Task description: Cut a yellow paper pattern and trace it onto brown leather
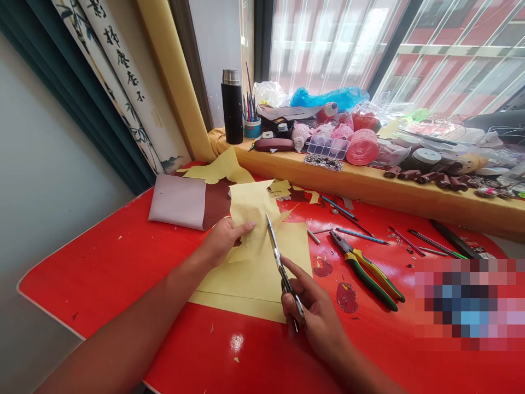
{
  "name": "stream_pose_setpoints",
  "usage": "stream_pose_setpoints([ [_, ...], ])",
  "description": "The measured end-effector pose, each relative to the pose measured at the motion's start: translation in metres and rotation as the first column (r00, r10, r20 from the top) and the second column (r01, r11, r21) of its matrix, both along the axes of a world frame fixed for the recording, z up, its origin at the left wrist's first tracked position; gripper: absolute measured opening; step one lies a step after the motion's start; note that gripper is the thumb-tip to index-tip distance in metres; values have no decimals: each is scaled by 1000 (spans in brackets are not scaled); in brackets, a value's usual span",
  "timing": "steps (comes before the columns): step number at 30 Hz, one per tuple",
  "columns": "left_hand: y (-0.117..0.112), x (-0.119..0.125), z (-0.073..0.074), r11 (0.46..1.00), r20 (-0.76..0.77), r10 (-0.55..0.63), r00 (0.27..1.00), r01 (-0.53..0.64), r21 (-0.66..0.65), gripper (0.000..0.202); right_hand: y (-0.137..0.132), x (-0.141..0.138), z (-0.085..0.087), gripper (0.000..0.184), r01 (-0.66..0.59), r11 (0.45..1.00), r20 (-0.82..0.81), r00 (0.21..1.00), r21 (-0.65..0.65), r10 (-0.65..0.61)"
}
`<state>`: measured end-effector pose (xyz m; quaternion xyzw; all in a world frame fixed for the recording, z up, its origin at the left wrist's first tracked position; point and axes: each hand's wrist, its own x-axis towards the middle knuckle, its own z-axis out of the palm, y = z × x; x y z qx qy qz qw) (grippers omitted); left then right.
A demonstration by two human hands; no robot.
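The thing in work is a piece of pale yellow paper (pixel 255 200), which is held up above the red table (pixel 110 268), over some larger yellow sheets (pixel 254 290) lying flat. Its surface is matte and a little bent, and thin drawn lines, straight and faint, run over it near the thumb; what they show is too small to tell. Its upper edge is slightly uneven, and on the right side a narrow pointed strip sticks outward. The left hand (pixel 225 239) pinches the piece at its left side, with the thumb on top and the other fingers mostly hidden behind. The right hand (pixel 314 309) grips the metal scissors (pixel 274 241) by the handles, its forefinger stretched along them. The shiny blades point away from the person and meet the paper at its right part; I cannot tell how wide they are parted. To the right lie pliers (pixel 367 268) with green and yellow handles.
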<state>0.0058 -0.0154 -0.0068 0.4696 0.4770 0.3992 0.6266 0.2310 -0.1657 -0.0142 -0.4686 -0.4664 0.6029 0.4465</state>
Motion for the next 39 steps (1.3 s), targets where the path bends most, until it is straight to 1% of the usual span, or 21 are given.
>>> stream_pose_setpoints([
  [10, -2, 2, 7, 1000, -21, -1, 1000, 1, -8, 48, -1, 0, 1, 74, 11, 1000, 15, 1000, -5, -11],
  [17, -1, 0, 2, 1000, -30, -17, 999, 17, 9, 45, 0, -1, 0, 73, 13, 1000, 15, 1000, 16, -13],
  [23, 0, -2, -1, 1000, -10, -27, 1000, 27, 8, 49, 0, -1, 0, 74, 18, 999, 23, 1000, 30, -18],
  [31, -1, -1, 2, 998, 0, -61, 998, 61, 4, 44, -1, -1, 0, 74, 18, 1000, 15, 1000, 22, -19],
  [35, -1, 0, 4, 999, -49, -35, 998, 35, 16, 48, -1, -1, -1, 74, 19, 1000, 2, 1000, 14, -19],
  [39, -1, -1, 3, 999, -84, -33, 996, 36, 32, 48, 0, -1, -1, 74, 22, 1000, -9, 1000, 10, -22],
])
